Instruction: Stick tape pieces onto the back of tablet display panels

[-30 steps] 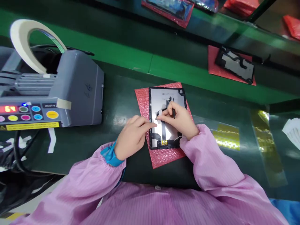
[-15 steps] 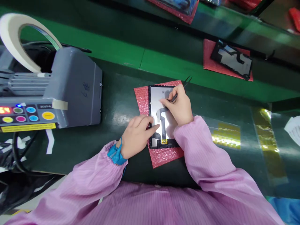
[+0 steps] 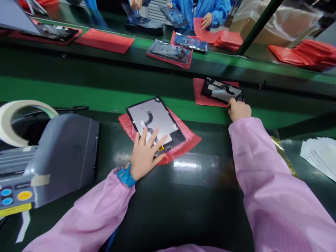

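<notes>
My left hand (image 3: pixel 145 154) lies with fingers spread over the lower part of a display panel (image 3: pixel 164 117). The panel has a silver-grey back, a black border and a dark curved flex cable. It sits turned at an angle on a red bubble-wrap bag (image 3: pixel 194 140). Reaching out to the far right, my right hand (image 3: pixel 239 109) has its fingers bent round the near right corner of a second display panel (image 3: pixel 220 91). Under that panel is another red bubble-wrap bag (image 3: pixel 198 92). My right fingertips are partly hidden. A blue band circles my left wrist.
A grey tape dispenser (image 3: pixel 65 154) with a tape roll (image 3: pixel 7 122) stands at left. White papers (image 3: pixel 319 157) lie at right. Wrapped panels (image 3: pixel 170 52) and red bags (image 3: pixel 105 40) rest on the raised ledge. Beyond, people in blue sleeves (image 3: pixel 220 15) handle items.
My right hand has left the near panel and reached forward right to the far one; its tweezers no longer show. The near panel and bag have turned. My left hand has spread; the view has tilted up.
</notes>
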Action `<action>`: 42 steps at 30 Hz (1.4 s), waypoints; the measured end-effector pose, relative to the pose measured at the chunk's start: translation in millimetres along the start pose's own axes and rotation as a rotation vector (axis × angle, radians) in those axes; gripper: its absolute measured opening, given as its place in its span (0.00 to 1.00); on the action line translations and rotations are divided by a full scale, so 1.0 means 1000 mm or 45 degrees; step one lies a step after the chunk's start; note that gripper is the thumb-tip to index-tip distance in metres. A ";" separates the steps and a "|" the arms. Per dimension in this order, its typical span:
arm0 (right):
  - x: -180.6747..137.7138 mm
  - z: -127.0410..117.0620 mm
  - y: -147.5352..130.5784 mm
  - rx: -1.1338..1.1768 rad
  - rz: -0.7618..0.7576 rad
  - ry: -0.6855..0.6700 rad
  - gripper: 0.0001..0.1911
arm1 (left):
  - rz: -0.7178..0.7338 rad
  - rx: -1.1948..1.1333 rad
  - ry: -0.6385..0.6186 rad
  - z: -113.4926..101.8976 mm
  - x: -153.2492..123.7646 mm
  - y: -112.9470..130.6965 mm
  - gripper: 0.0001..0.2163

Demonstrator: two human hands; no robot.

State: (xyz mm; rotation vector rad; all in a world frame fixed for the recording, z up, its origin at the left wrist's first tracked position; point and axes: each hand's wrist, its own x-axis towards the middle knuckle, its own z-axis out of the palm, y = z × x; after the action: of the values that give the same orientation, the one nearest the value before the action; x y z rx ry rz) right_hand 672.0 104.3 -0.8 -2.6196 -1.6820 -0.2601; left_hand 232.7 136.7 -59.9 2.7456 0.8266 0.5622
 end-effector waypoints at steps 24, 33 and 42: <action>-0.139 -0.077 -0.051 1.729 -0.354 0.260 0.26 | -0.989 -2.264 -0.460 -0.023 0.053 0.078 0.38; -0.251 -0.033 -0.032 1.887 0.382 0.231 0.28 | -1.397 -1.790 -0.113 -0.056 -0.062 0.069 0.30; -0.294 -0.002 -0.039 1.857 0.674 0.293 0.25 | -0.539 -1.108 0.369 -0.002 -0.077 0.065 0.51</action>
State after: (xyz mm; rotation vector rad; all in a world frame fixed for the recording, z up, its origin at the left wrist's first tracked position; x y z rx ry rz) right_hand 517.0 -144.8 -46.1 -1.6189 -0.5374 0.4797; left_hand 204.4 40.3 -60.2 1.6753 0.9034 0.9541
